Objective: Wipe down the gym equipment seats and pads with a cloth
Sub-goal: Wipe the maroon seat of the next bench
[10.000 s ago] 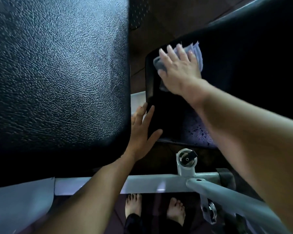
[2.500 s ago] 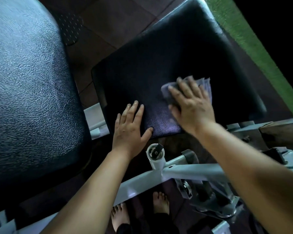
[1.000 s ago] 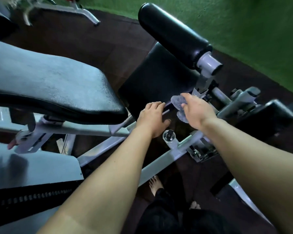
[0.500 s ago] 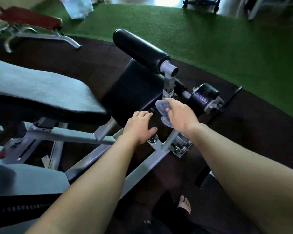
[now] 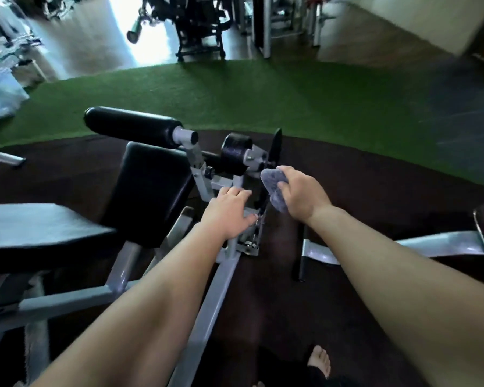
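My right grip (image 5: 302,195) pinches the cloth (image 5: 273,188) right of the upright pad (image 5: 151,191); my left grip (image 5: 229,215) rests spread on the frame (image 5: 207,311) beside it.

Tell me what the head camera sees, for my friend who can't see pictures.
A person's right hand holds a grey cloth, while the left hand rests on a gym machine's metal frame. A black roller pad and black seat pad sit ahead.
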A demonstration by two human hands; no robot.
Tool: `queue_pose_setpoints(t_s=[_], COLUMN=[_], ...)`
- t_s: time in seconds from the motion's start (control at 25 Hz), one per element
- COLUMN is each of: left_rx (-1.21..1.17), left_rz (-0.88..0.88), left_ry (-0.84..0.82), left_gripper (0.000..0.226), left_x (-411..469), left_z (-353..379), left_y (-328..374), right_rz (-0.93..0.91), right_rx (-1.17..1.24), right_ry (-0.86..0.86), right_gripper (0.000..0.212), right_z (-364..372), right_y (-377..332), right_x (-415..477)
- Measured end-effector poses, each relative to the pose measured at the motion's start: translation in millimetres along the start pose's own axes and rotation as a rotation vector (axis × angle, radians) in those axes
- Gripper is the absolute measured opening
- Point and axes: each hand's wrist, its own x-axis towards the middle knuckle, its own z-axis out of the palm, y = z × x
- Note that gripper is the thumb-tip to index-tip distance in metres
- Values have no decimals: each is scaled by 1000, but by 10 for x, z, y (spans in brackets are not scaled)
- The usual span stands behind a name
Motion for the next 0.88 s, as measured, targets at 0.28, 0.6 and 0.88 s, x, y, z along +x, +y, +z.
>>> queue_pose_setpoints(t_s=[0.28,0.6,0.88], left_rx=[21,11,27], left_rz=[331,635,864], left_ry=[-51,-92,-171], left_gripper=[73,71,69], left_x=[754,1447,1950], left_z=[148,487,833], left_y=[1700,3978,5481], right_rz=[267,534,772], right_rx=[19,-29,-21], right_ry=[239,410,530], right_gripper=[43,46,44], right_z=[-1096,-2334,-3003], right_y=[1218,2789,3814], right_x=[-691,-1520,-2024])
